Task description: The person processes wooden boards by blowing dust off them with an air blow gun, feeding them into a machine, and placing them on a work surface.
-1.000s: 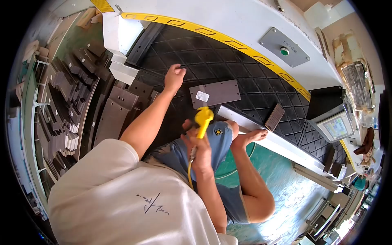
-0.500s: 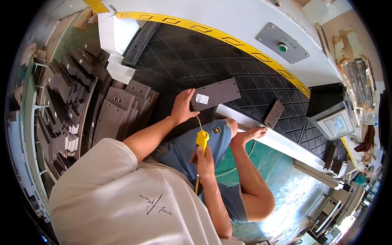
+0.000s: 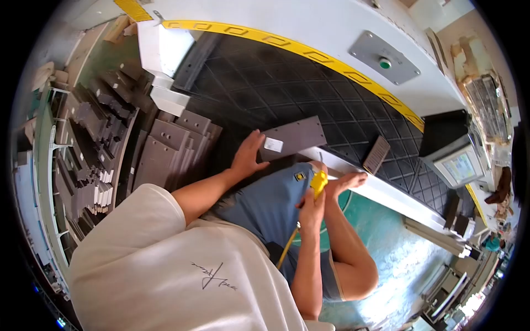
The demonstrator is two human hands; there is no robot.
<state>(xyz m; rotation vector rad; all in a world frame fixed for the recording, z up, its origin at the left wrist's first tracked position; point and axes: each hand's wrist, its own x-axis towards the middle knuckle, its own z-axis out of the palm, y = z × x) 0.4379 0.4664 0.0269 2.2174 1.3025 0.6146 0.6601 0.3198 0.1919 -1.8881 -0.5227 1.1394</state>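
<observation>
A dark grey flat metal plate (image 3: pixel 298 136), with a white label at its left end and small holes, is at the edge of the black padded surface. My left hand (image 3: pixel 249 155) spans the plate's left end, fingers at the upper corner and thumb at the lower one. In my right hand (image 3: pixel 312 208) is a yellow air blow gun (image 3: pixel 318 181) with a thin nozzle pointing up past the plate's lower right side. A yellow hose (image 3: pixel 287 249) trails from its grip down over my lap.
Stacked dark plates (image 3: pixel 164 153) stand to the left, with racks of more bars (image 3: pixel 83 165) beyond. A phone-like brown slab (image 3: pixel 376 155) lies right of the plate. A control screen (image 3: pixel 455 167) and a green button (image 3: pixel 385 63) are on the white machine. My bare foot (image 3: pixel 348 181) rests by the white ledge.
My right hand has swung the air blow gun right, from near the plate's left end to below its right side. The plate's tilt has changed slightly; my left hand stays at its end.
</observation>
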